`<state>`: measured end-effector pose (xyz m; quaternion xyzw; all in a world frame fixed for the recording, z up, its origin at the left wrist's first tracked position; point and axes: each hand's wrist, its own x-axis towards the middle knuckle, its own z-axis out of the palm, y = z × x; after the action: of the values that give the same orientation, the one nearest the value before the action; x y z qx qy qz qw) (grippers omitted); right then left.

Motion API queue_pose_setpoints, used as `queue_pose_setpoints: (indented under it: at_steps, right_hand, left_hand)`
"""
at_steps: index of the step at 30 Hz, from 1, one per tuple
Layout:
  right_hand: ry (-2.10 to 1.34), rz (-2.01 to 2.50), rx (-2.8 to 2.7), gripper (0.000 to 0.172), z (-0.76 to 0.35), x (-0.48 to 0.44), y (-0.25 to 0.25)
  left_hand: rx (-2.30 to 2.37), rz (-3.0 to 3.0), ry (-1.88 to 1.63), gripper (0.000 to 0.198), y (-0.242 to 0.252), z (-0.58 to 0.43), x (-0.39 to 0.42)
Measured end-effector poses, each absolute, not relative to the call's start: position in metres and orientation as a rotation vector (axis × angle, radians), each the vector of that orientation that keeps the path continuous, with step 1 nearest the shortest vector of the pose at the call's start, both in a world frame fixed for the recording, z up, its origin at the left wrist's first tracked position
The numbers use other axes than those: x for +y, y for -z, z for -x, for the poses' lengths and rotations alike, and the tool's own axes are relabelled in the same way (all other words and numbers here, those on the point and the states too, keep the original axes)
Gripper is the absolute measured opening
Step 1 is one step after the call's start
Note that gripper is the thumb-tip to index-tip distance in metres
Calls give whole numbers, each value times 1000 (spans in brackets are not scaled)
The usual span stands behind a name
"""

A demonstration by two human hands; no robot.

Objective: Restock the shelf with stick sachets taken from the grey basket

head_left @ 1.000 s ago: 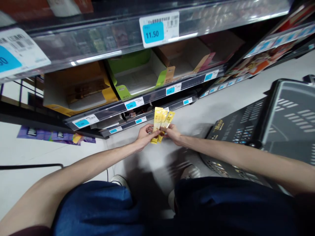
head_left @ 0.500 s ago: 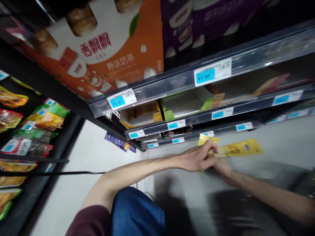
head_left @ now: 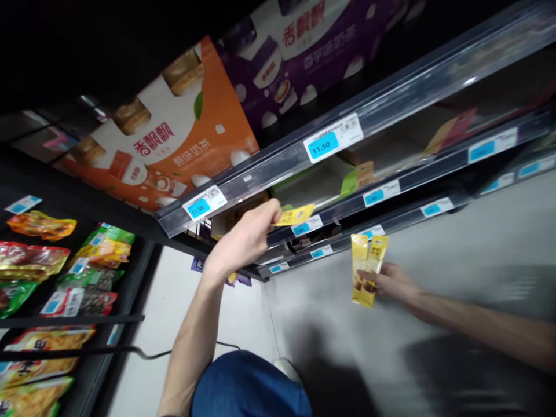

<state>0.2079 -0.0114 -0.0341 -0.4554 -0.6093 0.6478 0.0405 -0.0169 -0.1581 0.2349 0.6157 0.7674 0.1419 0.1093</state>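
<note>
My left hand (head_left: 243, 240) is closed on a slim yellow stick packet (head_left: 297, 215), whose end juts out to the right of the fingers. It is at the front of a low shelf, by a box with yellow edges (head_left: 219, 223) that the hand and forearm partly cover. Lower and to the right, my right hand (head_left: 393, 281) pinches two yellow stick packets (head_left: 367, 269) side by side, upright over the grey floor. Brown pictures show on their lower halves.
Orange (head_left: 174, 139) and purple (head_left: 299, 58) milk tea cartons stand on the shelf above, behind a clear price rail (head_left: 278, 168). A green-edged tray (head_left: 313, 185) adjoins the yellow-edged box. Snack bags (head_left: 87, 284) hang at the left, crossed by a black cable (head_left: 147, 353).
My hands, together before, are now apart. The left has moved left and up to the shelf with one packet. The right keeps two packets over the floor. The view has shifted.
</note>
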Motion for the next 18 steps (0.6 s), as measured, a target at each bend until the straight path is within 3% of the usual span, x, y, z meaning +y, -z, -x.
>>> queue_pose_setpoints:
  at_steps: [8, 12, 18]
  right_hand:
    - [-2226, 1301, -1684, 23, -210, -12, 31]
    - [-2241, 1268, -1664, 21, -212, -14, 30]
    - [-2207, 1326, -1682, 20, -213, -12, 38]
  left_hand:
    - [2939, -1513, 225, 48, -214, 38, -162]
    - [3002, -1338, 90, 54, -191, 70, -159]
    - [3032, -1264, -16, 44, -162, 106, -164]
